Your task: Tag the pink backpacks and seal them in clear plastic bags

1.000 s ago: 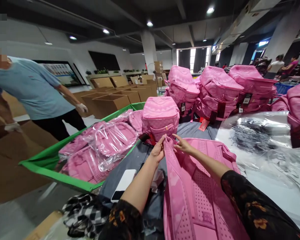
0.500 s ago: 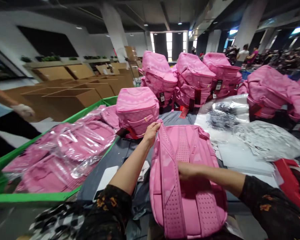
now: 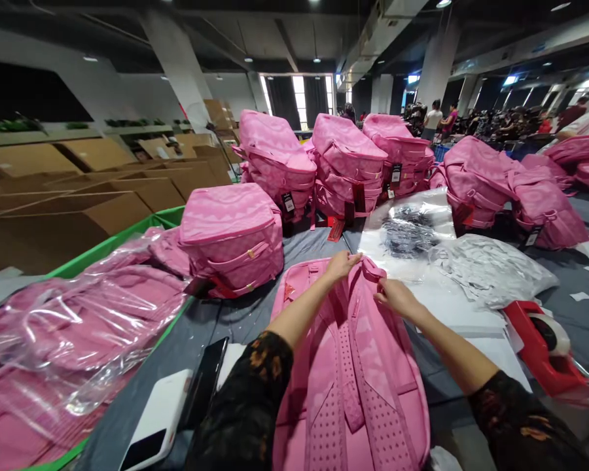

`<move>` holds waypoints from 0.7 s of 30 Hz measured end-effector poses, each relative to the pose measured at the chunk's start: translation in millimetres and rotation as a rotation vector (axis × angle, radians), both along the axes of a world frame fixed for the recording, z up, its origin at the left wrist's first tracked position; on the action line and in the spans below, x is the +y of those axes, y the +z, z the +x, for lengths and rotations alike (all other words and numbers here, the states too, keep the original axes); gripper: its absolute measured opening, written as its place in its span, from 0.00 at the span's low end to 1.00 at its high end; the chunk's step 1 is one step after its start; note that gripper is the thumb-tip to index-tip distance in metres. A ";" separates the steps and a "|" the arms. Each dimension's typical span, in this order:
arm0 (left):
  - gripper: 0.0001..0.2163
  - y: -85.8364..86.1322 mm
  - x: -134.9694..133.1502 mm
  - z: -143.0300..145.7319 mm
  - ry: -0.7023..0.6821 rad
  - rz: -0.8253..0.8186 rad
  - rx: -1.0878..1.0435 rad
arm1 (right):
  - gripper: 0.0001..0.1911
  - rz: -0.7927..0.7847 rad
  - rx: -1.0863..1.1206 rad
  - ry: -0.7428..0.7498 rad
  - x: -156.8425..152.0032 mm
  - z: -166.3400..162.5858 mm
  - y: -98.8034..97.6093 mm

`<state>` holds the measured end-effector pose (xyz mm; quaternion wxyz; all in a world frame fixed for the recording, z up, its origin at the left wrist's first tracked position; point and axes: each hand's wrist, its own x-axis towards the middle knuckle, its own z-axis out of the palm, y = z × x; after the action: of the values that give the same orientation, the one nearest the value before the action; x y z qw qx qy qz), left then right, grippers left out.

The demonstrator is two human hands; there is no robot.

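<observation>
A pink backpack [image 3: 334, 366] lies in front of me with its back panel and perforated shoulder straps facing up. My left hand [image 3: 342, 265] is closed on the backpack's top edge, near the middle. At the upper right corner, my right hand [image 3: 395, 297] grips the edge with fingers pinched on the fabric. Just beyond stands another pink backpack [image 3: 233, 239], upright, with a red tag at its base. A clear plastic bag of dark items [image 3: 412, 226] lies past my right hand.
Several pink backpacks [image 3: 279, 163] stand along the back of the grey table. At left, a green-edged bin [image 3: 169, 214] holds plastic-wrapped backpacks. A white power bank [image 3: 160, 415], a black phone [image 3: 203, 383], a red tape dispenser [image 3: 544, 353] and a bag of white material [image 3: 495, 268] lie around. Cardboard boxes [image 3: 69, 216] stand behind.
My right hand has left the middle of the back panel and now holds the top right edge. My left hand has moved along the top edge toward the middle. The view has turned right.
</observation>
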<state>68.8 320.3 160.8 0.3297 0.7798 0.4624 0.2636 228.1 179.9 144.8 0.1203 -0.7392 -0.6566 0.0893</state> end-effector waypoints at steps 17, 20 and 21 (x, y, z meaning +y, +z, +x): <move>0.10 -7.3 -13.6 9.8 0.148 -0.006 0.127 | 0.11 0.366 0.168 0.028 56.6 -26.9 -43.8; 0.12 -5.3 -13.7 -13.7 0.183 0.001 0.082 | 0.09 0.421 0.229 0.121 49.6 -19.5 -51.3; 0.12 -3.5 -12.9 -22.1 0.206 0.009 0.057 | 0.09 0.451 0.254 0.132 47.7 -17.3 -54.8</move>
<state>46.7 307.4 157.3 0.2840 0.7367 0.5482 0.2760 210.8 227.6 90.0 0.3575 -0.6321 -0.6863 0.0405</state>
